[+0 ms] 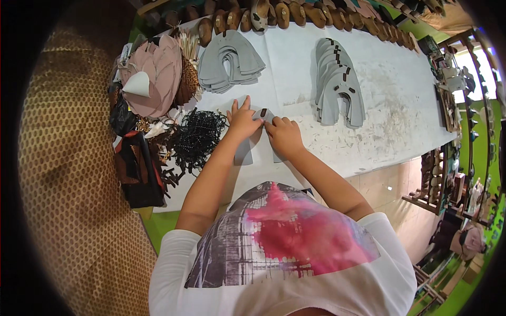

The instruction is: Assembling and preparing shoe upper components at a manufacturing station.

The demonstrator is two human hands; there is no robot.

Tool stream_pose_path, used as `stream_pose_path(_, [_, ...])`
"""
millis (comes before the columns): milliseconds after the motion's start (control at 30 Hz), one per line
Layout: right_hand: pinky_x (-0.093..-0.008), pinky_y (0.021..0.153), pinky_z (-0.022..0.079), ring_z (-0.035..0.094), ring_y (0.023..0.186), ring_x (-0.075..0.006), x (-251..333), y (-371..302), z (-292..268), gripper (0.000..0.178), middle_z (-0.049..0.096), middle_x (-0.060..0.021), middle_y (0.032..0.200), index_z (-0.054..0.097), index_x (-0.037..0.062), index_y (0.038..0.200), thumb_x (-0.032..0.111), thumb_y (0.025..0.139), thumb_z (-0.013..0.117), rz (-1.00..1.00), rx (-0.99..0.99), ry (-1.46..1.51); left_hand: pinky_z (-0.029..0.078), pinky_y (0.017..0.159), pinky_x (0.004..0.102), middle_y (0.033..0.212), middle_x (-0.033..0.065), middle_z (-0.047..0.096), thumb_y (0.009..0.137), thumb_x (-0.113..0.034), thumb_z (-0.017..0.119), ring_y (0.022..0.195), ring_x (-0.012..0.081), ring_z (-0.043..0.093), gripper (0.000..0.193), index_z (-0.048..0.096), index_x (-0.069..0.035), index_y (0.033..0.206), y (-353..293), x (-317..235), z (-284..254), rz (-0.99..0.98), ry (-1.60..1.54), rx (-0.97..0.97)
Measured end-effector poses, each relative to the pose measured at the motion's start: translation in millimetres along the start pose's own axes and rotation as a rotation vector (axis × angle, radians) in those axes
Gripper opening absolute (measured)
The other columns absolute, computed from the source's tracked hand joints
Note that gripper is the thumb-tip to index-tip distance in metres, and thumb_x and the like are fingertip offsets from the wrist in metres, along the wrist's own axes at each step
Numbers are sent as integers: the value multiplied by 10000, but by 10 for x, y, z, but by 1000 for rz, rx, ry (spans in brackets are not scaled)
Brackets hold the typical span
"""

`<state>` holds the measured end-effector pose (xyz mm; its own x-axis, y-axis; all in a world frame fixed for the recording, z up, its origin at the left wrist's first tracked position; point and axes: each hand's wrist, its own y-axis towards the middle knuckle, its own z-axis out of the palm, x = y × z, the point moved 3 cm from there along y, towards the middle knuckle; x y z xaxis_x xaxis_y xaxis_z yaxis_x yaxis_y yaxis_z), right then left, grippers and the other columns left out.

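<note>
A grey U-shaped shoe upper piece (244, 155) lies on the white table (379, 105) in front of me, its two legs toward my body. A small dark brown tab (263, 112) sits at the top of its curve. My left hand (242, 122) rests at the curve's left side, fingers spread and thumb on the piece beside the tab. On the right side, my right hand (285, 137) has its fingers bent and pressed together at the edge of the piece, hiding part of it.
Beyond my left hand is a stack of grey uppers (232, 60); farther right, a fanned stack (340, 87) bears brown tabs. Black beaded strands (197, 138), pinkish cut pieces (163, 79) and a black bag (141, 171) crowd the left. Wooden shoe lasts (282, 16) line the far edge.
</note>
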<state>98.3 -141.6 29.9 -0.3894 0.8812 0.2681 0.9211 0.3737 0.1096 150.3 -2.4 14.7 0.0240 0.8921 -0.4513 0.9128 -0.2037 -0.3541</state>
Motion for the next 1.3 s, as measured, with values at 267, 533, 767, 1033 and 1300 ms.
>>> stream_pose_path(267, [-360,736,413,523,832,-206,-127,-235,89,121,537,-31,834,621,73,796,152,711,588,-6,-98,171,48,1036,594,1452,169,215,805,-539,498,1342,404,82,472,696,-147,980,-348,-151,-29,244,-12,20])
stream_pose_path(533, [-373,786,418,524,897,-239,-48,-303,50,118,559,-62,931,623,45,787,118,700,591,-39,-206,169,48,1028,608,1439,139,259,785,-411,584,1329,389,147,270,712,-192,879,-148,-86,-31,226,31,-71])
stream_pose_path(767, [-383,817,415,523,932,-267,-70,-342,78,139,563,-87,964,630,30,801,98,684,598,11,-226,199,97,1004,635,1370,100,392,698,-253,694,1306,382,205,82,702,-203,762,-176,-138,22,222,-20,-280])
stream_pose_path(1033, [-384,817,411,520,943,-263,-64,-364,48,167,559,-87,971,623,15,834,100,695,589,2,-215,183,79,992,653,1345,53,429,700,-271,695,1300,379,215,81,700,-193,724,-155,-105,163,105,-58,-335])
stream_pose_path(1300, [-363,808,413,526,939,-233,13,-365,40,243,548,-62,965,601,40,1027,140,808,565,21,-248,152,56,986,666,1344,58,430,707,-231,681,1305,377,209,62,698,-173,717,-52,85,154,55,-32,-444])
